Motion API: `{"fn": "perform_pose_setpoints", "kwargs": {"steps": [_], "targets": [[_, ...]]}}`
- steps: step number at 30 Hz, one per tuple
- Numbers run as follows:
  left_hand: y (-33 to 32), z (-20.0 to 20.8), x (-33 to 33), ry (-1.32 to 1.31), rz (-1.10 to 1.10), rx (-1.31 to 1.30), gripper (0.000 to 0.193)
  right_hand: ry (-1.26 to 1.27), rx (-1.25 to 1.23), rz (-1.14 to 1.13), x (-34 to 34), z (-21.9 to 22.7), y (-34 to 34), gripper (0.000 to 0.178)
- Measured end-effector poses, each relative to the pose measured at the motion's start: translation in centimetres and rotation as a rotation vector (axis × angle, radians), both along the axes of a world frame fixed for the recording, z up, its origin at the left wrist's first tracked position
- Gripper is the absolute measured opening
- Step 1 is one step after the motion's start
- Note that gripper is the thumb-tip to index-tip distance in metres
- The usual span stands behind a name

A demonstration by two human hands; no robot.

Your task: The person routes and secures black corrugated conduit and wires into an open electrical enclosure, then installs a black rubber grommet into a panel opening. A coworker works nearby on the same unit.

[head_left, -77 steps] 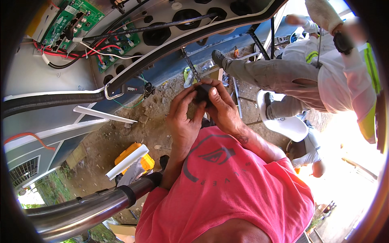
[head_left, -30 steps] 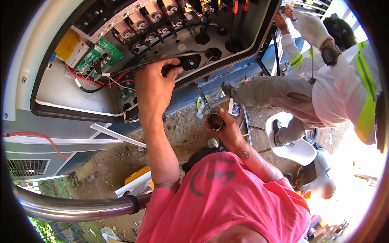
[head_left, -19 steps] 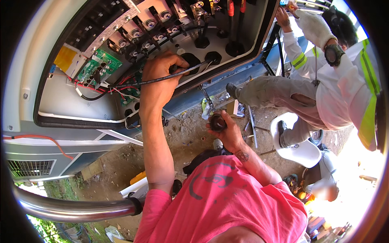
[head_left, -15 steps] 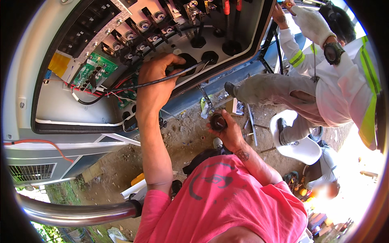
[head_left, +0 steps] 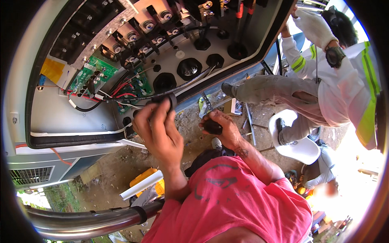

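My left hand (head_left: pixel 159 128) is just outside the near edge of the open electrical cabinet (head_left: pixel 267 38), fingers pinching a black ring (head_left: pixel 173 100), like a cable gland nut. A black cable (head_left: pixel 139 98) runs past just behind these fingers, from the circuit boards toward a black gland (head_left: pixel 214 60) in the cabinet floor. Beside it is an open, threaded-looking black gland (head_left: pixel 189 69). Lower right, my right hand (head_left: pixel 227 130) is closed round a dark rounded piece (head_left: pixel 212 126), partly hidden by the fingers; its exact kind is unclear.
Breakers (head_left: pixel 83 26) and bolted terminals (head_left: pixel 148 25) fill the cabinet's upper part. On the right, a person in a white shirt with yellow bands (head_left: pixel 336 97) works nearby, one foot by a white chair (head_left: pixel 298 143). A metal rail (head_left: pixel 93 222) crosses the lower left, beside a yellow case (head_left: pixel 148 180).
My left hand has drawn back from the gland in the cabinet floor toward me, bringing out the black ring. My right hand has turned its dark piece slightly and stays nearly in place.
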State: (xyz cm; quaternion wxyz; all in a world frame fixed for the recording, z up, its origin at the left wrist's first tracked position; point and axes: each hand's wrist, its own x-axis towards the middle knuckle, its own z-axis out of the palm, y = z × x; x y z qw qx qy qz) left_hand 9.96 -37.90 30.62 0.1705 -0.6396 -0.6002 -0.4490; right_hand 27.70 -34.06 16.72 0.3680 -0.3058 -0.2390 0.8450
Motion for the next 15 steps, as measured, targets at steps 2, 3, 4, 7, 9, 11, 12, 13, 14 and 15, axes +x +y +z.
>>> {"fn": "perform_pose_setpoints", "kwargs": {"steps": [2, 3, 4, 7, 9, 11, 12, 13, 14, 15], "targets": [[-1.8, -1.5, 1.2, -0.068, -0.089, 0.088, 0.027, 0.064, 0.091, 0.047, -0.5, 0.8, 0.3, 0.041], [-2.6, -2.1, 1.6, -0.074, -0.173, 0.035, 0.027, 0.112, 0.148, 0.067, -0.7, 1.3, 0.7, 0.045], [-3.2, -2.8, 1.9, -0.104, -0.281, 0.013, 0.027, 0.186, 0.137, 0.084, -0.8, 1.6, 1.0, 0.048], [-2.6, -5.8, 1.6, -0.27, -0.283, -0.233, 0.02, 0.378, 0.173, 0.131, -0.9, 2.4, 1.8, 0.053], [-1.9, -7.8, 0.8, -0.394, -0.284, -0.404, 0.019, 0.171, 0.272, 0.109, -1.2, 2.5, 2.6, 0.054], [0.0, -10.3, 0.3, -0.535, -0.379, -0.365, 0.02, 0.026, 0.29, 0.091, -1.0, 2.2, 3.4, 0.048], [1.1, -11.6, 0.2, -0.619, -0.414, -0.347, 0.021, -0.039, 0.293, 0.059, -1.2, 1.9, 3.9, 0.046], [2.3, -13.0, 0.4, -0.742, -0.468, -0.302, 0.023, -0.082, 0.307, 0.023, -1.6, 1.5, 4.5, 0.045], [3.2, -14.3, 0.6, -0.887, -0.458, -0.348, 0.024, -0.11, 0.336, -0.018, -1.9, 1.0, 5.1, 0.043], [3.9, -15.5, 0.9, -1.033, -0.469, -0.376, 0.024, -0.081, 0.255, -0.057, -2.2, 0.4, 5.8, 0.039]]}}
